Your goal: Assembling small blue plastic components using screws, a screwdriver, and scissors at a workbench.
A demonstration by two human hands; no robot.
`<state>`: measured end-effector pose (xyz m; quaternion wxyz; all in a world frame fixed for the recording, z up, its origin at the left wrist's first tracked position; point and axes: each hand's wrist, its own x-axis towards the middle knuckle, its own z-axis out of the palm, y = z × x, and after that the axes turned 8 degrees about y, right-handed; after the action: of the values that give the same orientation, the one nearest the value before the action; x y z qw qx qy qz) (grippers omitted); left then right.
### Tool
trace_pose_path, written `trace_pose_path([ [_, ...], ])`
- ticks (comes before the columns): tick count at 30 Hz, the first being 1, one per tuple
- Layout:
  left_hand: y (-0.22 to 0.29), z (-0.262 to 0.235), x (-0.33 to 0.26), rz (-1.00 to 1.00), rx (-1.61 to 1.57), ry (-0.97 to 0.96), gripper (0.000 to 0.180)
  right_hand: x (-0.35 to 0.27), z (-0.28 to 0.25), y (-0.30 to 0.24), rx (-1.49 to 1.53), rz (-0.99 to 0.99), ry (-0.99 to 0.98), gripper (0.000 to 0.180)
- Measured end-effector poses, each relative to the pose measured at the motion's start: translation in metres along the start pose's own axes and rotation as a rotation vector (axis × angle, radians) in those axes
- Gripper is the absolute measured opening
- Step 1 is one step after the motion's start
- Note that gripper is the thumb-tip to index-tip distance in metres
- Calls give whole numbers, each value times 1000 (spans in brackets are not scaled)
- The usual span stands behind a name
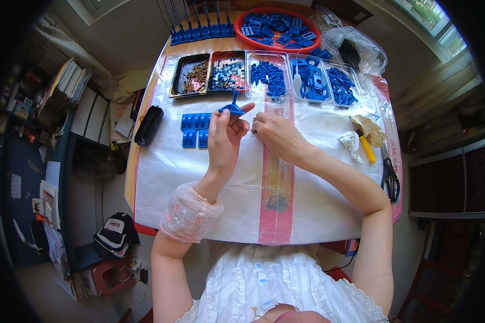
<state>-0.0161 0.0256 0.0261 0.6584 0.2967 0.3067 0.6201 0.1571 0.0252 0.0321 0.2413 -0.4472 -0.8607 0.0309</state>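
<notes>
Between the fingertips of my left hand (224, 141) is a small blue plastic part (234, 108), with a thin stem standing up from a wider base. My right hand (279, 138) is just beside it, its thumb and fingers pinched together. A tiny brownish bit shows at those fingertips, too small to name. Several blue plastic blocks (189, 138) lie in two short rows on the white sheet, left of my left hand.
Beyond my hands stand trays of brass-coloured screws (198, 78), small nuts (227, 75) and blue plastic pieces (268, 78). Farther back is a red basin (242, 33) of blue parts. Scissors (392, 183), a yellow-handled tool (367, 149) and a black case (149, 125) lie at the sides.
</notes>
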Motion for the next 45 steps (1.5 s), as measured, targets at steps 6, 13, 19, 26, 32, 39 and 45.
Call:
trace_pose_path([
  [6,-2,3,-5,49,124,-30,22,1,4,-5,-114,-100,-45,8],
  [13,-5,4,-7,56,145,-86,21,-2,11,4,-145,-184,0,10],
  [19,-12,1,-7,60,134,-134,26,-21,-29,0,195,6,158,7],
  [26,-30,8,-29,-54,112,-259,31,-50,-90,-16,588,270,417,14],
  [32,-31,20,-45,-122,164,-310,37,-53,-82,-20,618,191,459,13],
  [39,-28,23,-49,-68,230,-303,33,-52,-71,-20,461,90,458,16],
  [45,-28,21,-51,27,353,-301,30,-52,-65,-23,343,51,463,15],
])
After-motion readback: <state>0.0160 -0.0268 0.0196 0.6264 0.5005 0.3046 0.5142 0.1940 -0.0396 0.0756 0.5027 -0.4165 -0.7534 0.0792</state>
